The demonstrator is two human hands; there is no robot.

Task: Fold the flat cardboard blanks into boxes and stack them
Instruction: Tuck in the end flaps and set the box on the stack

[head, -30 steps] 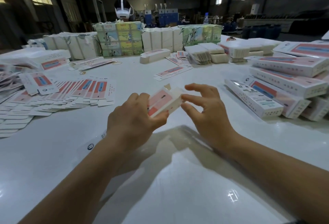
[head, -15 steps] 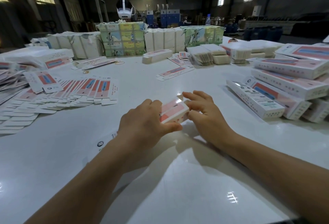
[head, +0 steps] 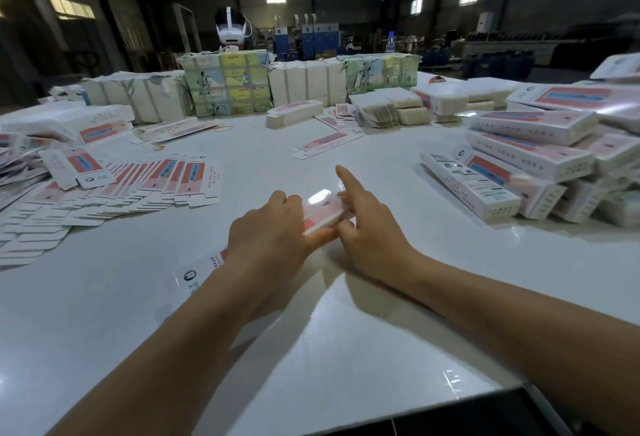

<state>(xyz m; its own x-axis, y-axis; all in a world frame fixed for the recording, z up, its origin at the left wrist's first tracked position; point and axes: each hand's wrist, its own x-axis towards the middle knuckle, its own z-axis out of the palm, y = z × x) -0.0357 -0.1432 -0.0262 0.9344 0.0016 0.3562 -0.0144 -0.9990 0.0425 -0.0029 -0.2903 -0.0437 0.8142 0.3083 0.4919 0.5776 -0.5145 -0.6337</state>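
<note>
A long white and red cardboard box (head: pixel 322 211) lies low over the white table (head: pixel 346 349) at the centre. My left hand (head: pixel 270 231) grips it from above, thumb along its near edge; its other end (head: pixel 194 274) pokes out below my left wrist. My right hand (head: pixel 367 227) presses on the box's far end, thumb and lower fingers on the flap, forefinger pointing up. Fanned flat blanks (head: pixel 145 186) lie to the left. Folded boxes are stacked (head: pixel 530 162) to the right.
Bundled packs (head: pixel 227 84) and white bundles (head: pixel 306 84) line the table's far side. A single flat blank (head: pixel 325 144) and a small pile of blanks (head: pixel 294 117) lie beyond my hands. A white headset (head: pixel 230 25) stands behind the packs. The table's near edge (head: pixel 450 401) is at the bottom right.
Both hands brought the box down from the air close to the table. My right hand closed in on its end, and the end flap that stood up is no longer seen.
</note>
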